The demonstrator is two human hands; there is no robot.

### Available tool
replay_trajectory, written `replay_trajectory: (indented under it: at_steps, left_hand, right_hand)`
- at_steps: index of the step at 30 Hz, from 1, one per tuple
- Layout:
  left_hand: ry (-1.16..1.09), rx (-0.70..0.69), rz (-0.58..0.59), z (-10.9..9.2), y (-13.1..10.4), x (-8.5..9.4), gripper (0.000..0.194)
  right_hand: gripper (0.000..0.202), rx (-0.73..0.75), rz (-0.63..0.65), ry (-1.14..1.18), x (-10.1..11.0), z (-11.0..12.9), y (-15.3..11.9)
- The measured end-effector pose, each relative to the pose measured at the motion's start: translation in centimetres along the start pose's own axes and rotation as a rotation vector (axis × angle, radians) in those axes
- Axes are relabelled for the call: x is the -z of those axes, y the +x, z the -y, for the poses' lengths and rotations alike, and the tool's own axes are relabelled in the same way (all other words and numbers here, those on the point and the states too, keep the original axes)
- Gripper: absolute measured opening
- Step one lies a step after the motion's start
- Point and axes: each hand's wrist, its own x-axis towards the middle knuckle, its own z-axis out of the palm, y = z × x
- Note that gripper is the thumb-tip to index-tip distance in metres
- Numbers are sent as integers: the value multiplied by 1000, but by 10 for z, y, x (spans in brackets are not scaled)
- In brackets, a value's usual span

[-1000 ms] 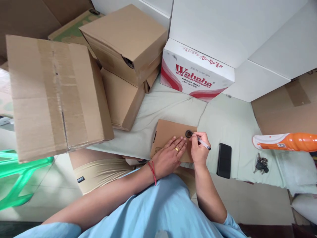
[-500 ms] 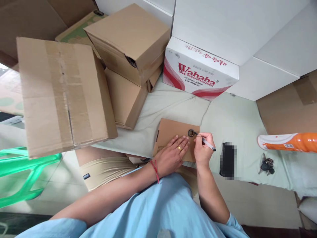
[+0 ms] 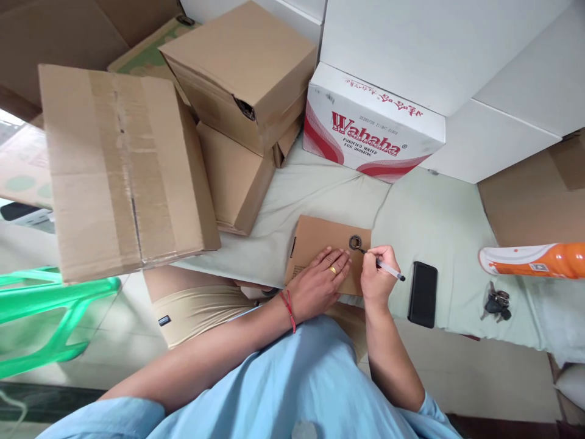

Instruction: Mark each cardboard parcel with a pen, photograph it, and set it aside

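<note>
A small brown cardboard box lies flat at the near edge of the cloth-covered table. My left hand, wearing a gold ring, rests flat on it with the fingers stretched out. In my right hand is a slim pen with a pale barrel and dark end, pinched between the fingers. Its tip side points at a dark ring-shaped mark near the box's upper right corner. Whether the tip touches the cardboard is too small to tell.
Several cardboard boxes are stacked at the left. A white and red Wahaha carton stands behind. To the right lie a black phone, keys and an orange and white bottle. A green stool stands at lower left.
The whole view has shifted slightly. My right hand still holds the pen, its tip side now just below right of the ring mark. My left hand stays on the box.
</note>
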Motion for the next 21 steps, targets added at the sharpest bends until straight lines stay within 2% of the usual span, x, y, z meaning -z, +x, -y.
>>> replay_trajectory:
  at_steps: [5,8,11,13,16,19,21]
  left_hand:
    - [-14,-9,0,1,0,2,74]
    - [-15,-12,0,1,0,4,74]
    - [-3,-11,-10,0,0,5,72]
    - [8,-9,-13,0,0,4,71]
    - [25,-3,-16,-1,-1,1,72]
    - [32,-13,-18,1,-2,0,73]
    - [15,-11,-15,4,-1,1,73]
  right_hand:
    - [10,82,84,63,2,-1,-4]
    - [20,106,-8,109,8,-10,-2]
    - [32,133,-86,-12,23,-33,3]
    - [30,180,-17,-200,35,-54,5]
    - [28,264,160,-429,52,-85,4]
    - [40,282,260,-490,69,-105,-1]
    - [51,246,246,-500,84,-113,-3]
